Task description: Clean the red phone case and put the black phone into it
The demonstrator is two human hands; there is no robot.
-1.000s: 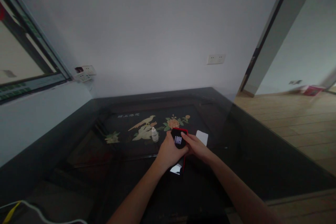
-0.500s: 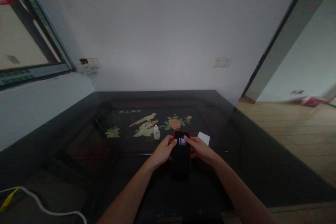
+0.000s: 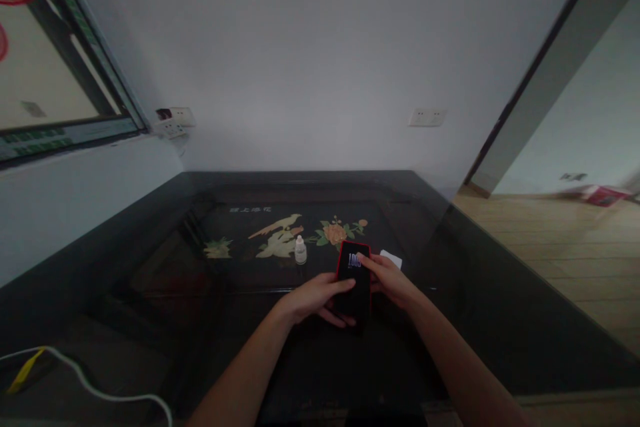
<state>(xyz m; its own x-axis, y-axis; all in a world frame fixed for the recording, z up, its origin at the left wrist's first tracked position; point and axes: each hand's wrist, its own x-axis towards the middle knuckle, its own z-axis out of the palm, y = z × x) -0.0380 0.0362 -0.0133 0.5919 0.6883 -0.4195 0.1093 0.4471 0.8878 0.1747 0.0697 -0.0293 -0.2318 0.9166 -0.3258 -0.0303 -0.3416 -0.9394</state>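
A smartphone [image 3: 356,293] with a red edge is held between both hands above the dark table, its black screen lit with large white digits. My left hand [image 3: 320,297] grips its lower left side, thumb across the screen and fingers underneath. On the upper right side, my right hand [image 3: 387,277] holds it with the thumb over the digits; its other fingers are partly hidden behind the phone. A small white dropper bottle [image 3: 300,251] stands upright to the left of the phone. Beyond my right hand lies a flat white card-like piece [image 3: 392,257], partly covered by that hand.
The glossy black table [image 3: 150,240] bears a bird-and-flower picture. A white cable [image 3: 100,396] with a yellow tag [image 3: 26,370] runs across the near left. Wall sockets [image 3: 427,117] sit above the table's back edge, and a window [image 3: 50,60] is on the left.
My left hand has slid down the phone's left side, its thumb now lower on the screen. The phone has tilted slightly, its top leaning left. The view has shifted a little.
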